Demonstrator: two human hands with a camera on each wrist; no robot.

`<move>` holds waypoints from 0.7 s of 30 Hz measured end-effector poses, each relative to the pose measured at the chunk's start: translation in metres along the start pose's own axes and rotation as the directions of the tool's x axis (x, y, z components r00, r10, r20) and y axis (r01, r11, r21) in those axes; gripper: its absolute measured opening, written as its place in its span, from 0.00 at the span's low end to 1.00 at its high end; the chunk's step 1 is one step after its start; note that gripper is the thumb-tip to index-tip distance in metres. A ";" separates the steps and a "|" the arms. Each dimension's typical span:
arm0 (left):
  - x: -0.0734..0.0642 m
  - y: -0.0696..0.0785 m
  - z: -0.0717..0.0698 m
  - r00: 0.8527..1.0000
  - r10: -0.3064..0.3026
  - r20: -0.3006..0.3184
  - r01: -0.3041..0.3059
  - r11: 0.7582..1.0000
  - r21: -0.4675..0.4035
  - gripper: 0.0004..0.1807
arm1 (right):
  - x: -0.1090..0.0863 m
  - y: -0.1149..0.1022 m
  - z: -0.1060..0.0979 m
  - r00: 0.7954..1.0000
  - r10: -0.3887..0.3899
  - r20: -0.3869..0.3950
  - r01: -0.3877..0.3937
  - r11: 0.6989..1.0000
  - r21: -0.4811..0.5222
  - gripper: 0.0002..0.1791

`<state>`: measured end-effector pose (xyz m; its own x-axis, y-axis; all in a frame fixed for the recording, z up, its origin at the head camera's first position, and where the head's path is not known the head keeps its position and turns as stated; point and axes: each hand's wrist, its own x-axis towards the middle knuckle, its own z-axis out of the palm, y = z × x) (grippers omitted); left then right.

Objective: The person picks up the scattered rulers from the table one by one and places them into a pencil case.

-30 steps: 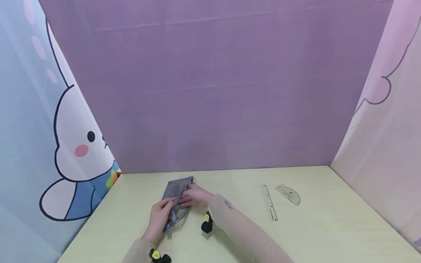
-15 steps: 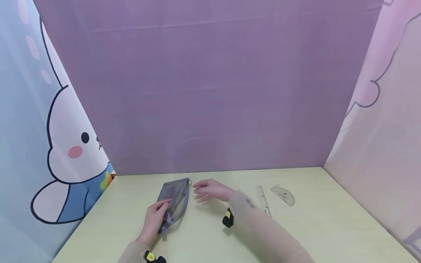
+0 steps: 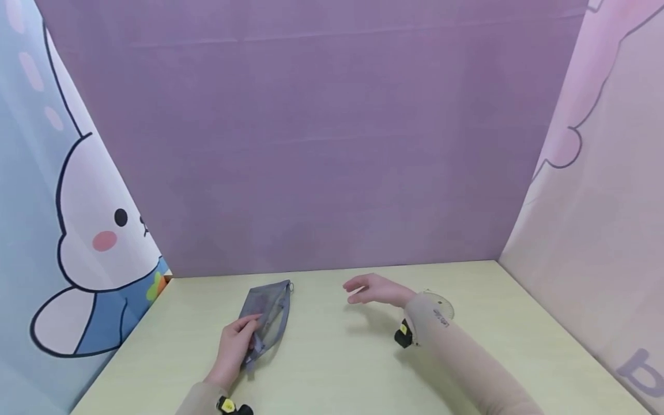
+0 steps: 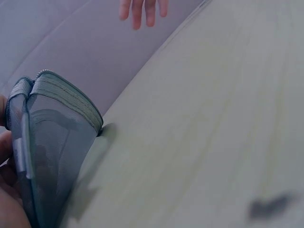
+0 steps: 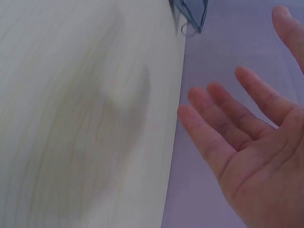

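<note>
In the head view I read a purple letter "b" [image 3: 633, 363] at four o'clock on the wall hanging [image 3: 596, 248]; dark lettering [image 3: 441, 318] between four and five o'clock on the right sleeve [image 3: 461, 353] is not reliably legible.

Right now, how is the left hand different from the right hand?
The left hand grips the gray mesh pouch, while the right hand holds nothing. The left hand's fingers pinch the pouch's side; the right hand's fingers are loosely stretched out in the air. Both hands come out of beige sleeves.
</note>
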<state>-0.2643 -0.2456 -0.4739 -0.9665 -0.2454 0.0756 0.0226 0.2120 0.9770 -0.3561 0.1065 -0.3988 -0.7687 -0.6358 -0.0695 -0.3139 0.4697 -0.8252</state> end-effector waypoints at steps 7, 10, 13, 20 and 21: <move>0.000 0.002 -0.002 1.000 -0.008 0.006 0.008 1.000 0.001 0.19 | -0.023 0.020 -0.020 0.999 -0.009 -0.052 0.006 0.997 -0.074 0.30; 0.000 0.002 -0.001 1.000 -0.011 0.002 0.011 1.000 0.005 0.19 | -0.031 0.030 -0.026 0.997 0.000 -0.071 -0.006 0.997 -0.078 0.32; -0.001 0.002 -0.001 1.000 -0.011 0.000 0.011 1.000 0.003 0.18 | -0.038 0.038 -0.032 0.995 0.013 -0.094 -0.021 0.996 -0.085 0.33; 0.000 0.002 0.000 1.000 -0.023 0.007 0.023 1.000 0.002 0.19 | -0.052 0.061 -0.046 0.979 0.050 -0.198 -0.073 0.992 -0.107 0.36; 0.000 0.001 0.000 1.000 -0.024 0.010 0.024 1.000 0.005 0.19 | -0.054 0.066 -0.048 0.975 0.059 -0.216 -0.086 0.989 -0.119 0.37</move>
<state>-0.2644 -0.2458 -0.4725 -0.9692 -0.2412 0.0503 -0.0016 0.2104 0.9776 -0.3620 0.2007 -0.4224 -0.8882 -0.4595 0.0047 -0.3104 0.5924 -0.7435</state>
